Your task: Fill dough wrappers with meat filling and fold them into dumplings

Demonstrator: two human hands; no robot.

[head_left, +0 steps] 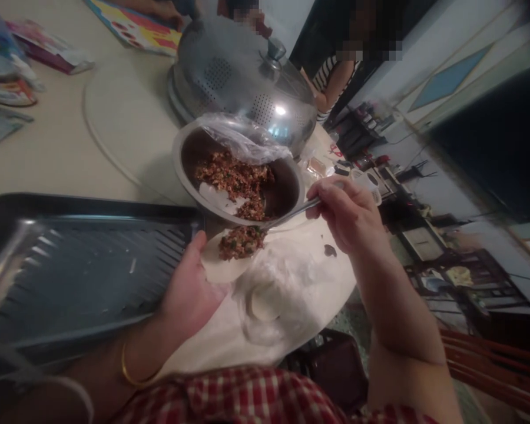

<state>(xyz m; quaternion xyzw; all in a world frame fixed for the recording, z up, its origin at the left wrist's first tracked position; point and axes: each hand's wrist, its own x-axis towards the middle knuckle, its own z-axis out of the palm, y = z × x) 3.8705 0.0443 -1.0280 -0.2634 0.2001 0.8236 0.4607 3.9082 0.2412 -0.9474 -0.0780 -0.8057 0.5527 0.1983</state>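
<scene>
Cradling round pale dough wrapper (218, 270) w/ coarse mince (241, 241), L hand (189, 291) cupped open.
R hand (348, 215) clamped on thin steel spoon (291, 212).

Dim and a bit brown all over, with one bright white spot of glare on the shiny metal lid (247, 82), a soft shadow on the bench (70, 153) beside the bowl (287, 188), and blurry, bent, stretched edges on the right.
</scene>
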